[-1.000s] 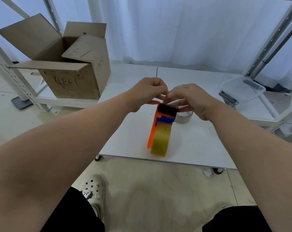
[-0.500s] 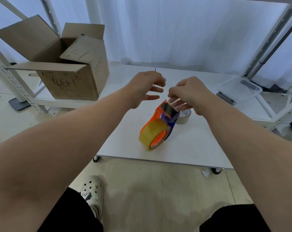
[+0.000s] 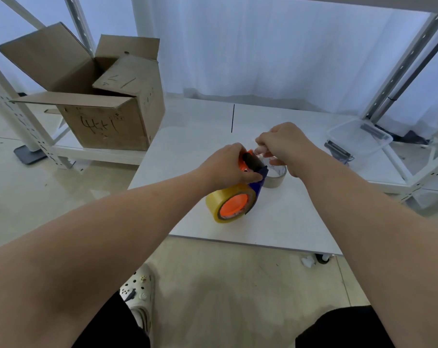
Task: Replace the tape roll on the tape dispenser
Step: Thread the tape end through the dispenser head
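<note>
An orange and blue tape dispenser [image 3: 253, 164] lies tilted on the white table [image 3: 275, 222], with a yellowish tape roll [image 3: 225, 200] mounted on its orange hub. My left hand [image 3: 228, 167] is wrapped around the dispenser's upper body. My right hand [image 3: 283, 144] pinches the clear tape end at the serrated blade end. Just behind the dispenser, a nearly used-up roll [image 3: 275, 178] lies flat on the table, partly hidden by my right hand.
An open cardboard box [image 3: 100, 96] stands on a low shelf at the left. At the right lie a clear plastic container [image 3: 358, 139] and a metal clip [image 3: 338, 153]. White shelf posts stand on both sides, a curtain behind.
My left hand, open in the air half a second ago, has closed on the dispenser. The dispenser has tipped so the roll's orange hub faces me. My right hand stays at the blade end.
</note>
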Demonstrator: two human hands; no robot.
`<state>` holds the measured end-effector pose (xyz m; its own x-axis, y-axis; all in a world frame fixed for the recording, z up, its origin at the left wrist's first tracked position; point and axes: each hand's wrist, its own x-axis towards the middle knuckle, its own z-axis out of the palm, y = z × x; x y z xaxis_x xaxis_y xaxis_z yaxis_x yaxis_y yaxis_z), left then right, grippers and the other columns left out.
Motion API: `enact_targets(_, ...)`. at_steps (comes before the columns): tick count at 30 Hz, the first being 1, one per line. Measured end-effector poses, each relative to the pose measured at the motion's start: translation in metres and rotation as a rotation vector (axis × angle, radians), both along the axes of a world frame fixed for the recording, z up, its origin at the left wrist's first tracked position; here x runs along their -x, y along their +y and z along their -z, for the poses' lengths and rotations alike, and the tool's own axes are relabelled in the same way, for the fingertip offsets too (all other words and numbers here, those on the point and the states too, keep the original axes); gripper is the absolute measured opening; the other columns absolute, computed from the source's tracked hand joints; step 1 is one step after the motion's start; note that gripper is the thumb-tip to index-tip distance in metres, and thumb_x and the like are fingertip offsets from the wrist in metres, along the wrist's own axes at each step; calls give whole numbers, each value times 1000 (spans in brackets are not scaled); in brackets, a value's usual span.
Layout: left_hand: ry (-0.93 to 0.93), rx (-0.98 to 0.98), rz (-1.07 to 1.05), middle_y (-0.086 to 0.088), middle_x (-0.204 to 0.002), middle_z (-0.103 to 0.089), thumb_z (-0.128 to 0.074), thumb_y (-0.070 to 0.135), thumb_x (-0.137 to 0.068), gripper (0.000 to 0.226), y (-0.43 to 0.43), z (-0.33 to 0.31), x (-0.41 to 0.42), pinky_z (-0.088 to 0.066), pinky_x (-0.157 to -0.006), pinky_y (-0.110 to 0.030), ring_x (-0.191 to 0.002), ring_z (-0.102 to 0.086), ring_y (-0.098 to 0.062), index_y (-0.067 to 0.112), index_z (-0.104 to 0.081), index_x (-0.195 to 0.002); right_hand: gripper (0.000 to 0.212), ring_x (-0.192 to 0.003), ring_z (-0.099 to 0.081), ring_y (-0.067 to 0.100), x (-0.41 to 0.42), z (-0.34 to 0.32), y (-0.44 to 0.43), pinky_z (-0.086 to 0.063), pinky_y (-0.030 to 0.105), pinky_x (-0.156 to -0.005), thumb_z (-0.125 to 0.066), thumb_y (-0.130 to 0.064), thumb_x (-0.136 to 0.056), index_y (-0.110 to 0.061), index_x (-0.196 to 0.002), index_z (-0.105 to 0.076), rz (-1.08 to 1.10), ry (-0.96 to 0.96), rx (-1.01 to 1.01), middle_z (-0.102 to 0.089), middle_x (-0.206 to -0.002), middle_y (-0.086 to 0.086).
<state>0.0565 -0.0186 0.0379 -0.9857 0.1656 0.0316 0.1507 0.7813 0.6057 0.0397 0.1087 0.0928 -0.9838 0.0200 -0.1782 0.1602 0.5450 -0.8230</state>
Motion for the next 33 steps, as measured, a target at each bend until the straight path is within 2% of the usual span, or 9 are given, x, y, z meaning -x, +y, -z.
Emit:
enact_targets(2, 23, -20, 14, 3, -106, -54, -75, 48, -71, 62, 1, 1, -3, -44, -66, -21, -89, -51, -15, 17, -49, -117, 28, -102, -64, 38, 0, 2, 0, -56, 40, -79, -50, -10, -87, 4, -110, -57, 30, -47, -12, -63, -110, 27)
enact_targets(3, 34, -25, 17, 5, -104, -51, -75, 49, -70, 63, 1, 1, -4, -43, -65, -19, -89, -50, -15, 17, -49, -118, 28, -99, -65, 38, 1, 3, 1, -57, 40, -75, -48, -10, -88, 3, -111, -56, 30, -72, -12, -62, -111, 27)
enact_targets(6, 29, -42, 28, 6, -106, -49, -75, 50, -70, 65, -1, 1, -7, -43, -67, -21, -92, -50, -15, 17, -47, -119, 21, -81, -69, 32, 1, 6, 1, -59, 37, -66, -44, -10, -90, 0, -107, -54, 4, -122, 0, -65, -98, 22)
enact_targets(11, -188, -4, 125, 2, -119, -52, -82, 41, -67, 84, -14, 2, -8, -47, -79, -28, -101, -53, -19, 22, -33, -132, 11, -80, -67, 31, 1, 6, 3, -57, 35, -67, -43, -12, -93, -7, -89, -51, -20, -101, -2, -64, -92, 19)
enact_targets(15, -307, 132, 171, -4, -126, -54, -79, 39, -71, 87, -20, 9, -6, -53, -81, -32, -100, -57, -23, 27, -24, -137, 12, -91, -67, 35, 3, 9, 10, -58, 45, -79, -44, -11, -92, -3, -95, -53, 26, -96, 34, -64, -99, 23)
enact_targets(20, -279, 110, 176, -2, -128, -50, -78, 37, -72, 82, -23, 11, -4, -52, -81, -33, -99, -55, -23, 27, -28, -136, 22, -78, -63, 29, 2, 8, 15, -56, 36, -64, -47, -12, -93, -1, -111, -54, 28, -105, 70, -63, -95, 19)
enact_targets(24, -319, 52, 185, -1, -130, -46, -78, 34, -73, 83, -23, 10, -3, -50, -82, -32, -104, -53, -22, 26, -26, -137, 18, -80, -66, 30, 0, 8, 13, -58, 40, -71, -47, -12, -93, -2, -106, -54, 34, -81, 75, -65, -99, 22)
enact_targets(29, -128, -164, 61, 2, -131, -47, -79, 46, -68, 88, -5, -1, -4, -41, -84, -25, -111, -49, -15, 17, -34, -138, 24, -78, -65, 32, -3, 6, 8, -57, 39, -67, -48, -9, -91, 3, -111, -55, 17, -55, 74, -64, -98, 25)
enact_targets(33, 15, -102, 25, 7, -100, -55, -77, 42, -71, 52, 2, -5, -2, -37, -63, -13, -92, -52, -13, 17, -56, -112, 18, -75, -67, 34, -5, 4, 3, -59, 39, -67, -52, -10, -88, 2, -101, -57, -23, -11, 66, -67, -97, 26)
